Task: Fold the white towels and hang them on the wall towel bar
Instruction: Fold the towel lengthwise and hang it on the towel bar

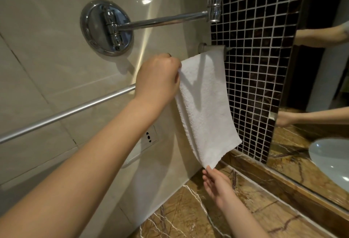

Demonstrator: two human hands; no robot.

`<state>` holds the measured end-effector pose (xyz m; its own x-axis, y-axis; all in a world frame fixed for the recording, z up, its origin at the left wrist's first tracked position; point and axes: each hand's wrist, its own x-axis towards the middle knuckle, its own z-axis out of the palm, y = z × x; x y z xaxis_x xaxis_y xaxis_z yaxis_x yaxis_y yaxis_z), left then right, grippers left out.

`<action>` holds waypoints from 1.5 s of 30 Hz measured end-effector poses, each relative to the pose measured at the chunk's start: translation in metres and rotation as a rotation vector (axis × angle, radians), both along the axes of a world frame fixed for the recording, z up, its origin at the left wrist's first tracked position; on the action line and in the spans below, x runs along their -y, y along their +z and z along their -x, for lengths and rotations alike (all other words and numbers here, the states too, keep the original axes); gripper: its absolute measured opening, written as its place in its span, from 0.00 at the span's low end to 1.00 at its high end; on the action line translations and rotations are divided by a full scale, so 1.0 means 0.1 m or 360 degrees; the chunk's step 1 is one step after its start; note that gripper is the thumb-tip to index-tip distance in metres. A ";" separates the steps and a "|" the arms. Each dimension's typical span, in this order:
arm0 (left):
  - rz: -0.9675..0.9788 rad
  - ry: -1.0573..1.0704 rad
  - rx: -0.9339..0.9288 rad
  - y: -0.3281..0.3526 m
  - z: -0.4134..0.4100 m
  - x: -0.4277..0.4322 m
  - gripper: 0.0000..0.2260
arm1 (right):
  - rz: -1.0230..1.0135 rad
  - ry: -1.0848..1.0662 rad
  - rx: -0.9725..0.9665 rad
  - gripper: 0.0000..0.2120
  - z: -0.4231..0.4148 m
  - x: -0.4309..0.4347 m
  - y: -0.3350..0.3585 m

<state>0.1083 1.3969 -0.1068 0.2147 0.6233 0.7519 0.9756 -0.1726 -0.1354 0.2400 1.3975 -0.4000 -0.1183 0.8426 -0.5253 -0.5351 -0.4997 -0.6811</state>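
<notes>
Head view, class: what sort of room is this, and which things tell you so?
Probably a bathroom: a white towel hangs on a wall towel bar, near a mirror that reflects a washbasin.

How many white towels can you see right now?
1. A folded white terry towel hangs over the right end of the silver wall towel bar, beside the dark mosaic tiles. Others may be out of view.

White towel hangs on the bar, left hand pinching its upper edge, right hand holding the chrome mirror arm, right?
In the head view the right hand is at the bottom corner of the white towel, fingers straight, not on the chrome mirror arm. It hangs on the bar, left hand pinching its upper edge.
</notes>
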 end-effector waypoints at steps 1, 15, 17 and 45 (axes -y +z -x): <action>0.0006 0.0005 -0.0008 0.00 0.00 0.00 0.10 | 0.0001 -0.0004 -0.0003 0.03 0.00 0.00 0.01; 0.0071 0.0046 -0.0050 -0.01 0.01 0.04 0.11 | 0.0034 0.0007 0.0014 0.04 -0.05 0.06 0.06; 0.0092 0.0053 -0.0040 -0.02 0.01 0.04 0.11 | 0.0056 0.0005 0.0003 0.04 -0.05 0.06 0.06; 0.0629 0.0061 -0.0041 0.28 0.16 1.35 0.21 | -0.1354 0.0371 0.2363 0.22 -0.31 0.98 2.09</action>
